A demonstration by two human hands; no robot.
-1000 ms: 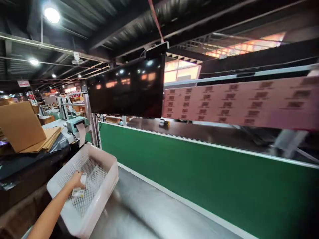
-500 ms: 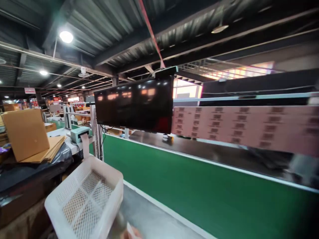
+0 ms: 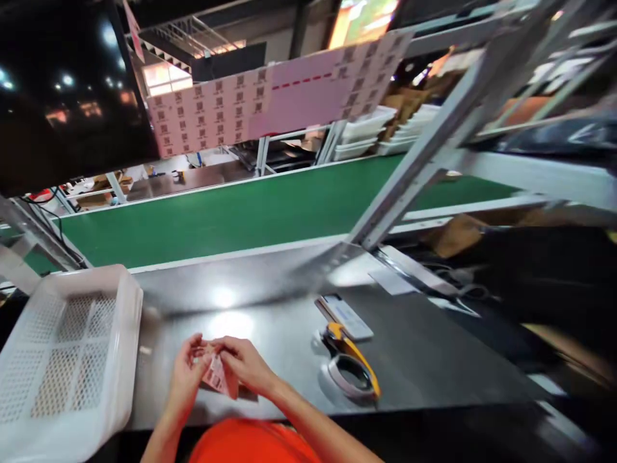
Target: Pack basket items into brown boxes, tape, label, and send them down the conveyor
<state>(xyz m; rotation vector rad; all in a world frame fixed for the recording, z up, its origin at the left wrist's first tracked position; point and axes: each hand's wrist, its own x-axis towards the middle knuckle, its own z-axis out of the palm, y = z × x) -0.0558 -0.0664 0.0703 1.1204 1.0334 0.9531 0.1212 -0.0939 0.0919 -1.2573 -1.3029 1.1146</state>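
My left hand [image 3: 187, 368] and my right hand [image 3: 245, 363] meet low in the view, above the front of the grey metal table [image 3: 270, 386]. Between them is a small pinkish printed label [image 3: 216, 375], pinched at its upper part by the fingers of both hands. Its lower end hangs toward me, and its fine print is blurred. Left of my left hand stands a white plastic basket [image 3: 128, 360] with a mesh bottom. To the right of my right hand lies a yellow-handled tape dispenser [image 3: 359, 363] with a roll of tape.
Behind the tape dispenser lies a phone-like flat object [image 3: 349, 318]. A green conveyor belt [image 3: 231, 215] runs along the table's far side. A slanted metal post [image 3: 409, 180] rises at the right. A dark screen [image 3: 72, 96] and a pink sheet of codes [image 3: 207, 116] hang above.
The view has swung right and down. Both hands and the label are now in full view, where earlier only part of a hand with something pale showed. The tape dispenser has come into view.
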